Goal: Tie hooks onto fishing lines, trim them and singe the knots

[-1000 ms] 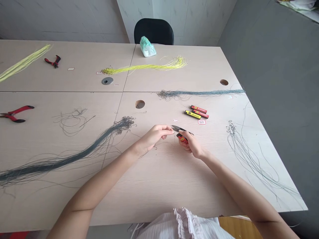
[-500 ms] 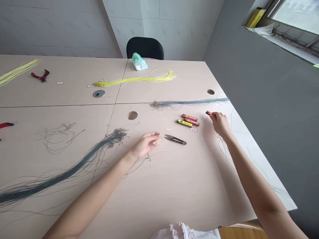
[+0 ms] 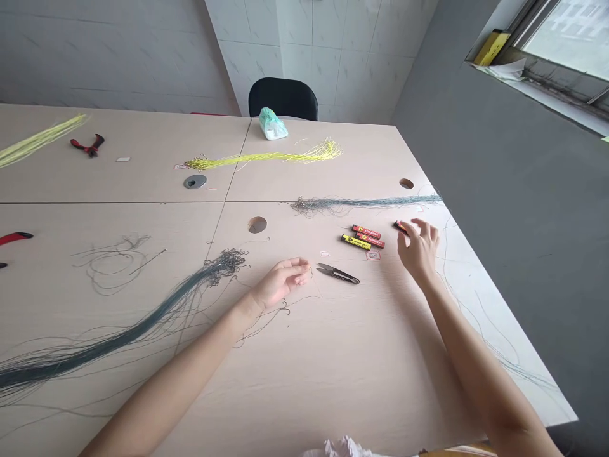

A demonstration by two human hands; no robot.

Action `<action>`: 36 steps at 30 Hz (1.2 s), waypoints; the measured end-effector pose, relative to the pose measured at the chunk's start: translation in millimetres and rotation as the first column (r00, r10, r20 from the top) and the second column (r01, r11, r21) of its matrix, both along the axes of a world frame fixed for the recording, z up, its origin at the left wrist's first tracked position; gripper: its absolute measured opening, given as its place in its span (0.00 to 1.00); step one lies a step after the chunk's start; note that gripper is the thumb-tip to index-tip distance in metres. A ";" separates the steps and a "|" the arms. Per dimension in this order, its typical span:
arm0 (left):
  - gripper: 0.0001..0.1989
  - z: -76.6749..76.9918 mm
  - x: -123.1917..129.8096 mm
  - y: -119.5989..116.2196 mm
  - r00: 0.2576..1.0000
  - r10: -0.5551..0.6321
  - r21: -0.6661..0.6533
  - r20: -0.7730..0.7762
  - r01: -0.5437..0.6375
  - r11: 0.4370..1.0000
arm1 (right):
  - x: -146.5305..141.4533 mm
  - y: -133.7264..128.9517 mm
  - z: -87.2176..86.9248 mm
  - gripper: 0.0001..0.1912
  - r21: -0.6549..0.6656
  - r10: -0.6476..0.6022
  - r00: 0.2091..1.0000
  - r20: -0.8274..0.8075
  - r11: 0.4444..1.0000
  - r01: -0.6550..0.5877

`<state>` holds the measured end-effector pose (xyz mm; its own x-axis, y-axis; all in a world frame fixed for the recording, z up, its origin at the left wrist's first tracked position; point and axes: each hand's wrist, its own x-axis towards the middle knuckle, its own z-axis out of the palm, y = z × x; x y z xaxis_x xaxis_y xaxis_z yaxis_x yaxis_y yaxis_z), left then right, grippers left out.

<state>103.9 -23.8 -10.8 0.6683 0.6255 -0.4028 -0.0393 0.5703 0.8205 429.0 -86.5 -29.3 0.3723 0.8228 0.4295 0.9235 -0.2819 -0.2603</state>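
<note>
My left hand [image 3: 281, 282] is closed in a pinch on a small hook with a thin line, just left of black thread snips [image 3: 339, 273]. Over a red lighter [image 3: 400, 226] at the right, my right hand [image 3: 419, 251] has its fingers spread, holding nothing. Two more red lighters [image 3: 366, 232] and a yellow lighter [image 3: 356, 242] lie together to its left, near a small red-edged label [image 3: 373, 255]. A dark bundle of hooked lines [image 3: 157, 311] stretches across the left of the table.
Farther back lie a blue-grey bundle [image 3: 371, 202], a yellow bundle [image 3: 266, 156], a green-white packet [image 3: 273, 124] and red-handled pliers [image 3: 88, 146]. Loose line coils [image 3: 111, 260] rest at the left. The table has round holes [image 3: 257, 225]. A black chair [image 3: 283, 96] stands behind.
My right hand has let go of the red lighter, which now lies on the table, and its fingers have spread. My left hand keeps its pinch. The view has shifted slightly.
</note>
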 end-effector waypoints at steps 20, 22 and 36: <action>0.08 0.9 -1.4 -0.5 1.000 0.002 0.001 0.016 -0.002 1.000 | -85.7 15.9 7.1 0.12 0.031 0.366 0.821 -0.439 0.919 -0.393; 0.08 0.0 -1.2 -0.1 1.000 -0.003 -0.001 0.021 0.003 1.000 | -87.9 10.7 14.9 0.13 0.073 0.375 0.735 -0.565 0.910 -0.408; 0.09 -8.0 -1.6 3.5 0.998 -0.010 -0.024 0.056 0.011 1.000 | -101.4 6.7 31.7 0.13 0.302 0.173 -0.342 -0.923 0.879 -0.369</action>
<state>102.3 -20.3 -18.8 0.6965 0.6088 -0.3797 -0.0786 0.5908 0.8030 327.6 -79.9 2.4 -0.0595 0.9785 -0.1974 -0.4371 -0.2033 -0.8761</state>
